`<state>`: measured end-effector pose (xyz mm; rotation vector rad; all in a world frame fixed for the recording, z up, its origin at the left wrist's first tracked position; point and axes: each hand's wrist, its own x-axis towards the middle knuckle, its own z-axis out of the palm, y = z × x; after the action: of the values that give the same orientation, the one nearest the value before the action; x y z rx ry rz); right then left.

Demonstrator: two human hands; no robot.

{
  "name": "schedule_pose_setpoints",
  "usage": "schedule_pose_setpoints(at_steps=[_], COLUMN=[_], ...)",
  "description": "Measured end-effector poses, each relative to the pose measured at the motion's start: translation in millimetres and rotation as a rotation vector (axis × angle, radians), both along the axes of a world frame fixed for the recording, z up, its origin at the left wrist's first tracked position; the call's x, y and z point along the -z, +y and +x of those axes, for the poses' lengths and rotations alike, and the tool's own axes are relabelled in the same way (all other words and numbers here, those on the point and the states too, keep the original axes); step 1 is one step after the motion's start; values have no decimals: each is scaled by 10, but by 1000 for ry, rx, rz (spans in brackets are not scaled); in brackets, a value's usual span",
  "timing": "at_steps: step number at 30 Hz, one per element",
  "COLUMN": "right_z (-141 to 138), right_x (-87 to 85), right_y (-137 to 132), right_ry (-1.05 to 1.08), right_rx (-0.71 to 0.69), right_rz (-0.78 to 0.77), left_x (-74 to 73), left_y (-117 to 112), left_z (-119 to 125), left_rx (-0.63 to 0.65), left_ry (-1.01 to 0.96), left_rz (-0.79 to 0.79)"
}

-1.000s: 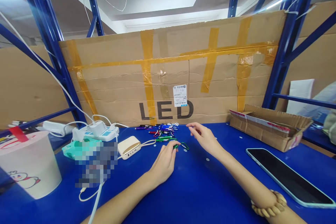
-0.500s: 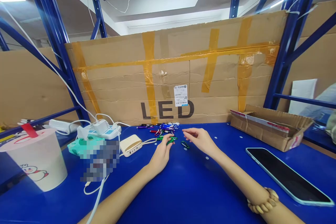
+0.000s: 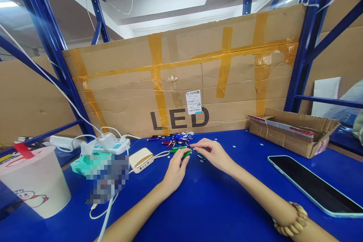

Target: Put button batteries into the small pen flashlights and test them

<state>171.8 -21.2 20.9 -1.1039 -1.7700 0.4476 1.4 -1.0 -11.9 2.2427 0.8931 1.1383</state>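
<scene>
My left hand (image 3: 175, 170) rests on the blue table (image 3: 204, 204) with its fingers closed round a small green keychain torch (image 3: 186, 154). My right hand (image 3: 213, 152) reaches in from the right, fingers pinched close to the torch's tip. A green carabiner clip (image 3: 201, 156) lies just under the right hand's fingers. Behind both hands is a heap of several small coloured keychain torches (image 3: 177, 140).
A taped cardboard sheet marked LED (image 3: 181, 79) stands behind the table. A dark phone (image 3: 314, 187) lies at the right, with an open cardboard box (image 3: 292, 131) behind it. A gold power bank (image 3: 141, 158), a power strip (image 3: 106, 145) and a white cup (image 3: 34, 185) are at the left.
My left hand lifted the green torch from the table and brought it up. My right hand moved left until its fingertips came to the torch.
</scene>
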Motion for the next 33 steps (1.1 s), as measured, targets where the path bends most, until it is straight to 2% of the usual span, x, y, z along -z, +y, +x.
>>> schedule_pose_setpoints(at_steps=[8, 16, 20, 24, 29, 33], right_z=[-41, 7, 5, -16, -87, -137], right_x=[-25, -52, -26, -20, -8, 24], right_y=[-29, -33, -49, -89, -135, -131], right_ry=[68, 143, 310, 485, 629, 625], right_rx=[-21, -87, -135, -134, -144, -168], right_rz=[-76, -304, -524, -766, -898, -847], left_x=[-2, 28, 16, 0, -11, -22], left_y=[-41, -52, -74, -92, -127, -156], left_z=[8, -34, -68, -88, -57, 26], left_rx=[-8, -11, -6, 13, 14, 31], left_ry=[22, 134, 192, 228, 212, 67], left_rz=[-10, 153, 269, 314, 226, 15])
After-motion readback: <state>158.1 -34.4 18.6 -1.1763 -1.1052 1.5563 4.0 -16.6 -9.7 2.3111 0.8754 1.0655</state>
